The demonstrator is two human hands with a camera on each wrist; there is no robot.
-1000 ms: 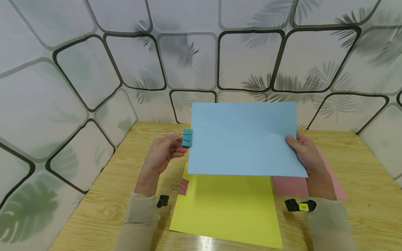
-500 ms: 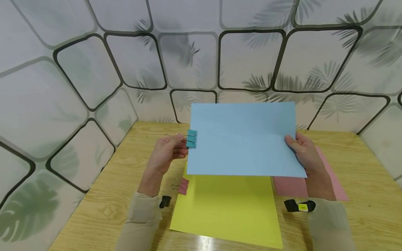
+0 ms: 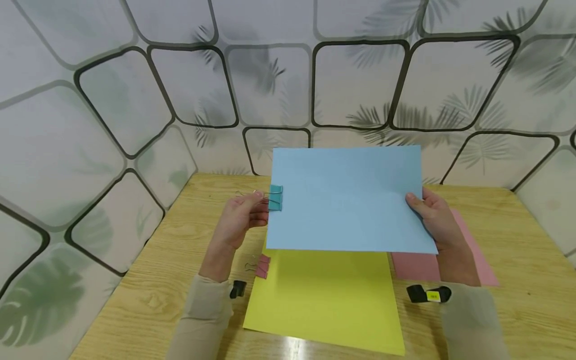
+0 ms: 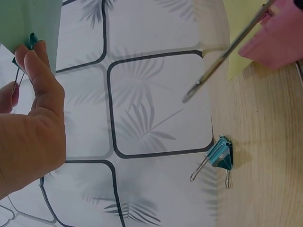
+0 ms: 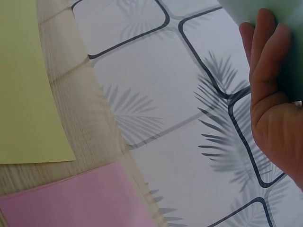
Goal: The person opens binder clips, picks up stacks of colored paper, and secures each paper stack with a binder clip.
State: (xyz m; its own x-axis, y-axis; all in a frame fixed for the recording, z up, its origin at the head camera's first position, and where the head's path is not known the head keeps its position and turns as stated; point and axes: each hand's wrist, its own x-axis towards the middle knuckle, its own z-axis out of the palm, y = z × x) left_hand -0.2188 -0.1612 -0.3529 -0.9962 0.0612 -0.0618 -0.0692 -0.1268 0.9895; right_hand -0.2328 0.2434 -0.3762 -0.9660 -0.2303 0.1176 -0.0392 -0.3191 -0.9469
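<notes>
Blue paper (image 3: 344, 200) is raised before you over the table (image 3: 166, 260). Below it lies yellow paper (image 3: 328, 302), with pink paper (image 3: 416, 266) to the right. Your right hand (image 3: 434, 222) grips the blue paper's right edge; your left hand (image 3: 236, 215) pinches a teal clip (image 3: 275, 198) by its wire handles, at the left edge. A pink clip (image 3: 263, 267) sits on the yellow paper's left edge; another teal clip (image 4: 220, 150) rests near the wall (image 4: 156, 132).
</notes>
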